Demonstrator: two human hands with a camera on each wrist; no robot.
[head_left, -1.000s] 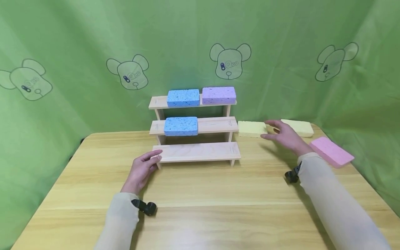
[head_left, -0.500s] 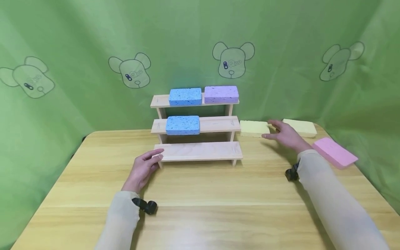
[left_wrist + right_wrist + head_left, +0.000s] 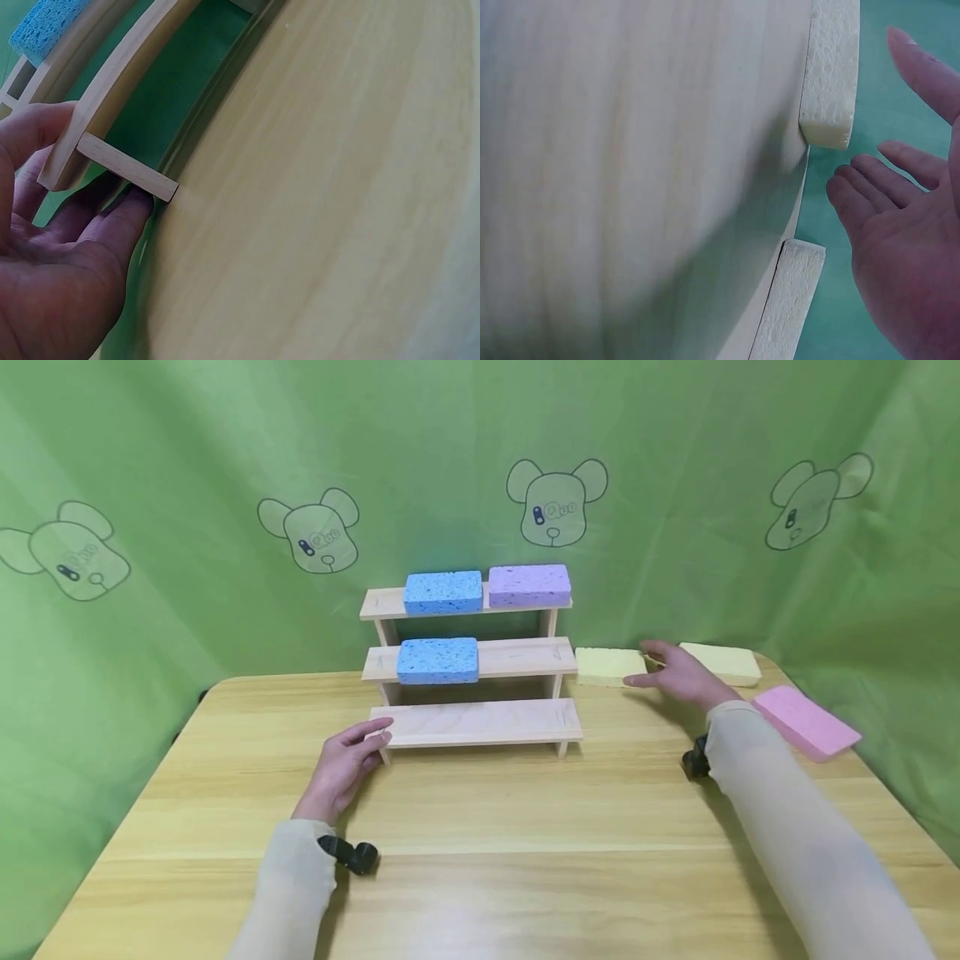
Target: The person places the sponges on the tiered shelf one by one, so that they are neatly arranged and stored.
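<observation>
Head: two blue sponges (image 3: 438,661) and one purple sponge (image 3: 529,585) sit on one three-tier rack (image 3: 476,724) at centre; at right lie two yellow sponges (image 3: 600,667) and, by the table's (image 3: 487,893) edge, one pink sponge (image 3: 806,721). Wood stretches across the lower centre. Four prints on the cloth (image 3: 427,427) bear lettering too faint to read. Left wrist: the left hand (image 3: 64,277), at left, grips the rack. Right wrist: the right hand (image 3: 907,247), at right, is spread wide, beside the gap between the yellow sponges

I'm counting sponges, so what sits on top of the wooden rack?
A blue sponge and a purple sponge sit on the top shelf, and a second blue sponge on the middle shelf. What lies directly beneath each sponge is covered.
</observation>
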